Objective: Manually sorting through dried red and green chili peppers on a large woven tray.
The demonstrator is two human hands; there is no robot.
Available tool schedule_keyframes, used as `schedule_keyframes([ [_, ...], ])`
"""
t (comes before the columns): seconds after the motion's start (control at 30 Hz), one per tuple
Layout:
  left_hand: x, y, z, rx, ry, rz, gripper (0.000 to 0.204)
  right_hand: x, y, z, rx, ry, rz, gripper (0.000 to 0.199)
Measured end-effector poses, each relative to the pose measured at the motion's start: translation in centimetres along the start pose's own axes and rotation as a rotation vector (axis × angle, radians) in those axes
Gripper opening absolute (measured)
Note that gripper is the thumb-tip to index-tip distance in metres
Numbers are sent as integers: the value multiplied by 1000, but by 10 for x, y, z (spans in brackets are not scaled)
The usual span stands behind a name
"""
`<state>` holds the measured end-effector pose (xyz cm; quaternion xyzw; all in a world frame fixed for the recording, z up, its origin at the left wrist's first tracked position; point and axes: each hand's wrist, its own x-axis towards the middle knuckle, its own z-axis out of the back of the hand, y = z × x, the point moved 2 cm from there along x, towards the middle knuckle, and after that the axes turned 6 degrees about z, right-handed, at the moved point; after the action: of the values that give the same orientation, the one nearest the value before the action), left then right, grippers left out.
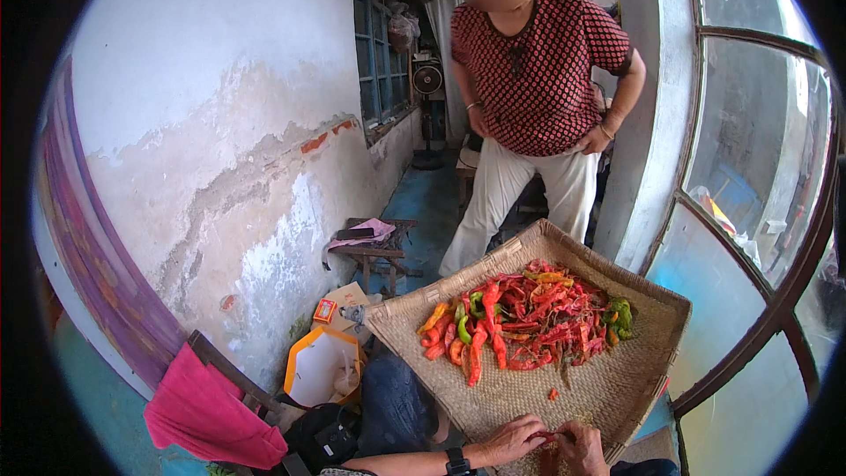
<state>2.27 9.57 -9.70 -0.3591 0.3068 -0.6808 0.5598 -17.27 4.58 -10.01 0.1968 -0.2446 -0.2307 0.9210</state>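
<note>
My left hand [511, 439], with a dark watch on its wrist, and my right hand [582, 448] meet at the near edge of a woven tray [502, 401]. Fingers of both are closed in a pinch on a dark red chili pepper [548, 451], which is partly hidden between them. Farther up the tray lies a heap of chili peppers [546, 313], mostly red and wrinkled, some orange. Green ones [619, 317] sit at the heap's right end. A small orange-red piece [553, 394] lies apart, just beyond my hands.
A person [538, 79] in a patterned red top stands beyond the tray, hands at the hips. Left of the tray are a yellow-rimmed box [322, 366] and a small stool [374, 249] with a phone on a pink cloth. A pink cloth [211, 410] hangs over a chair; glass panels [758, 159] line the right.
</note>
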Motion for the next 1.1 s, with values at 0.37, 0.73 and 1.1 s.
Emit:
schedule_keyframes([
  [0.37, -1, -10, 5, -42, 106, 105, 25, -3, 0, -3, -123, -93, -2, 39],
  [0.73, 2, -6, 14, 51, 68, 148, 26, 31, 41, 40, 293, -181, -286, 15],
  [1.1, 104, -6, 90, 74, -443, -1, 46, 41, 29, 44, 283, -320, -310, 21],
])
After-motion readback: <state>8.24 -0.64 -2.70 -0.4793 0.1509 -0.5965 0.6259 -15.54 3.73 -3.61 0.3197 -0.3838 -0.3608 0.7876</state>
